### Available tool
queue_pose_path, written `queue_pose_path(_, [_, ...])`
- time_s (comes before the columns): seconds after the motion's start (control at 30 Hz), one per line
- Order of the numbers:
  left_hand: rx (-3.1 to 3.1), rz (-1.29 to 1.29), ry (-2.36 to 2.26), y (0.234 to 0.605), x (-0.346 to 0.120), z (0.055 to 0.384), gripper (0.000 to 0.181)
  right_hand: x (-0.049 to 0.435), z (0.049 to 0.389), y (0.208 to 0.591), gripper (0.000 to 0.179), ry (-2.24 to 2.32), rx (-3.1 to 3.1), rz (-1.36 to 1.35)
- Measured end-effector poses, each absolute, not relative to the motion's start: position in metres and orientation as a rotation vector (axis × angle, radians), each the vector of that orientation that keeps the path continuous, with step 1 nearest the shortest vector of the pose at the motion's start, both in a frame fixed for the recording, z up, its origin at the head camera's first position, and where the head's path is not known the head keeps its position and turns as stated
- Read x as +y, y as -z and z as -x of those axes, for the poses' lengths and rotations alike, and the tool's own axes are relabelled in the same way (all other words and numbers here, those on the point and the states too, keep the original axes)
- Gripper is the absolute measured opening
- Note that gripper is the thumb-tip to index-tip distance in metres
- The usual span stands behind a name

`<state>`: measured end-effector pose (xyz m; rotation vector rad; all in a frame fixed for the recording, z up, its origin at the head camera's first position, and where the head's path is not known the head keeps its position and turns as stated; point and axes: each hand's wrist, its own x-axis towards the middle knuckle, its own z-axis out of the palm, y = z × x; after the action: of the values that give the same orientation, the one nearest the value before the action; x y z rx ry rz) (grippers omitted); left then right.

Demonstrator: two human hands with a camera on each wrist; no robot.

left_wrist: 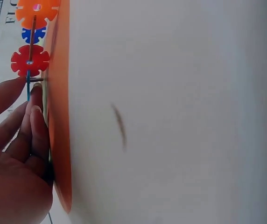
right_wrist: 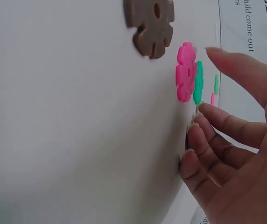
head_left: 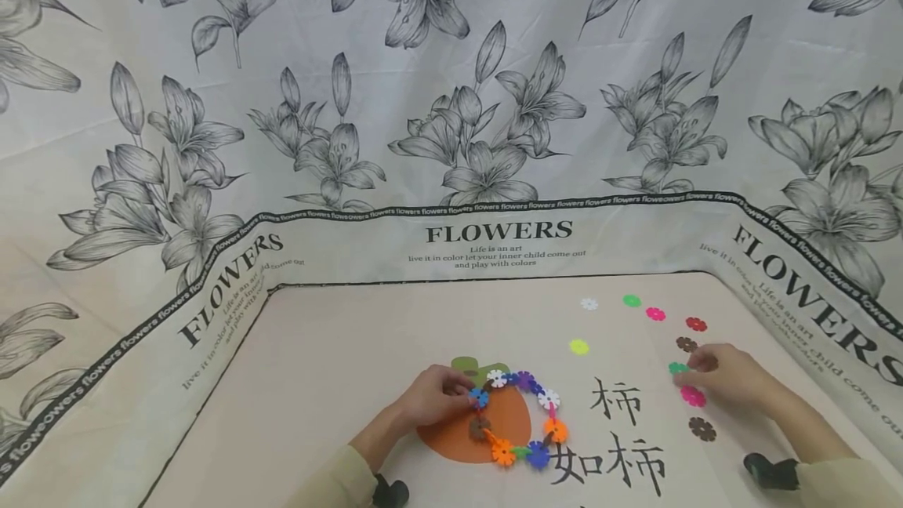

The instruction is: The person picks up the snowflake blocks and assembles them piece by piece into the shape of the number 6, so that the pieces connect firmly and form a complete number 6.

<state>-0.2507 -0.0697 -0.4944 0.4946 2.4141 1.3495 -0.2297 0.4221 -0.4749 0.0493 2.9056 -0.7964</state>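
A ring of linked, flower-shaped plastic discs (head_left: 502, 453) in several colours lies over the printed orange persimmon. At its left side my left hand (head_left: 435, 397) pinches a blue disc (head_left: 479, 397) between thumb and fingers; the left wrist view has this disc edge-on, beside a red disc (left_wrist: 30, 60). On the right, my right hand (head_left: 730, 376) is at a loose green disc (head_left: 678, 368). Its thumb and fingers (right_wrist: 217, 126) are spread apart in the right wrist view, with nothing held between them. A pink disc (right_wrist: 186, 72) lies close by the green one.
More loose discs are scattered at the right: brown (head_left: 701, 429), red (head_left: 696, 324), yellow (head_left: 579, 346) and white (head_left: 589, 304), among others. Black characters (head_left: 616, 401) are printed on the pale mat. A flower-patterned curtain (head_left: 494, 245) encloses the back and sides.
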Motion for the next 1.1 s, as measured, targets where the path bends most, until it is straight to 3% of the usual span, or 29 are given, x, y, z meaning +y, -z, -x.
queue_pose_path(0.3, [2.416, -0.526, -1.337, 0.494, -0.07, 0.251, 0.019, 0.427, 0.217, 0.471, 0.035, 0.764, 2.86, 0.052])
queue_pose_path(0.6, [2.447, -0.5, -1.345, 0.496, -0.065, 0.248, 0.02, 0.413, 0.202, 0.47, 0.026, 0.898, 2.796, 0.14])
queue_pose_path(0.83, [2.414, -0.478, -1.382, 0.496, -0.067, 0.246, 0.018, 0.366, 0.209, 0.46, 0.023, 1.005, 2.805, 0.236])
queue_pose_path(1.1, [2.404, -0.462, -1.383, 0.499, -0.068, 0.249, 0.019, 0.293, 0.231, 0.444, 0.037, 1.208, 2.658, 0.478])
